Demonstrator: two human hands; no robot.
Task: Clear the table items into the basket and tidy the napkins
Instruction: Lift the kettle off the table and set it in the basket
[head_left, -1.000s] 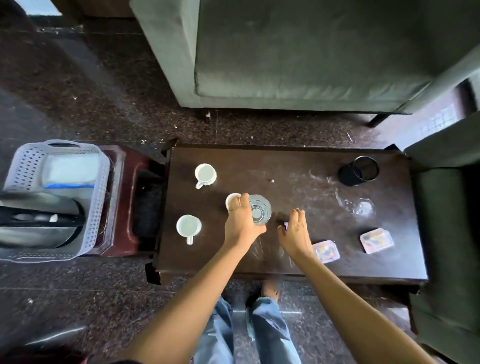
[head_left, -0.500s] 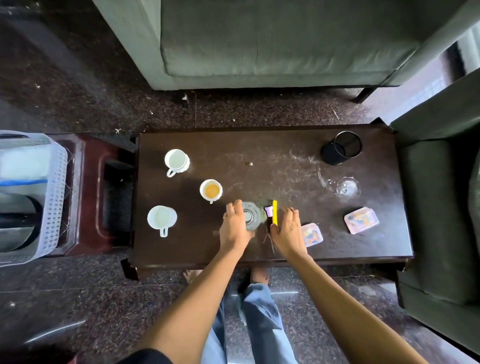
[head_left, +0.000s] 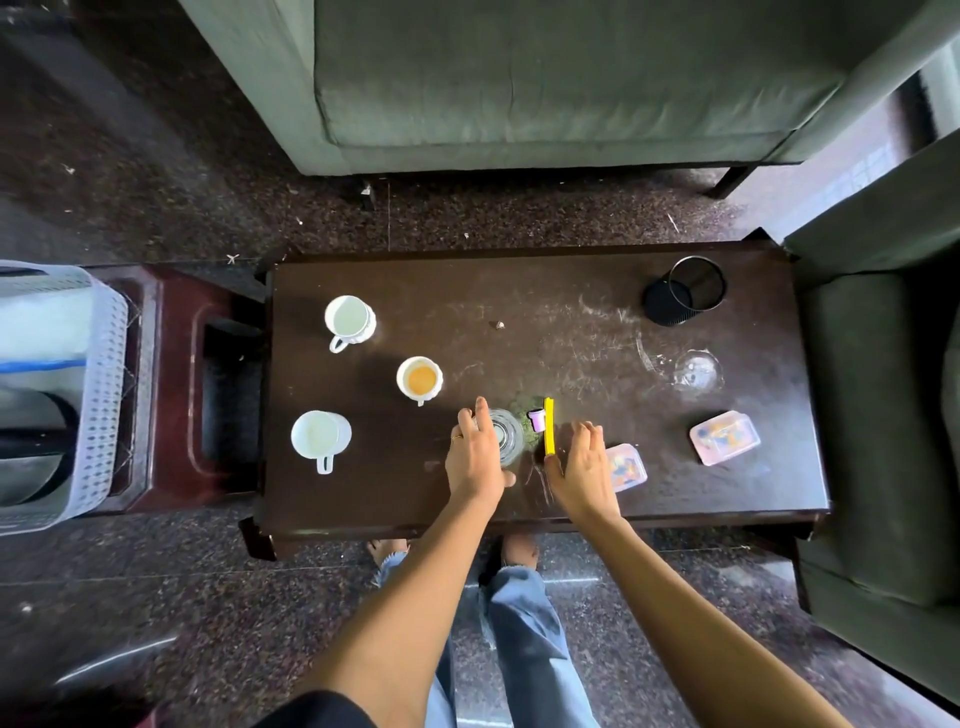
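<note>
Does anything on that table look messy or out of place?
A greenish patch lies on the table beside the clear glass that the left hand holds, like a spill or crumbs. One cup holds orange-brown liquid. Pale scuffs mark the tabletop.

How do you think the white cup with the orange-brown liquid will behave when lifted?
The white cup holds orange-brown liquid, so tilting it would probably cause a spill. It looks ceramic, so it is likely rigid and breakable if dropped.

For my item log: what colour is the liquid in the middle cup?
Orange-amber, inside the white cup; head view shows it best.
</note>
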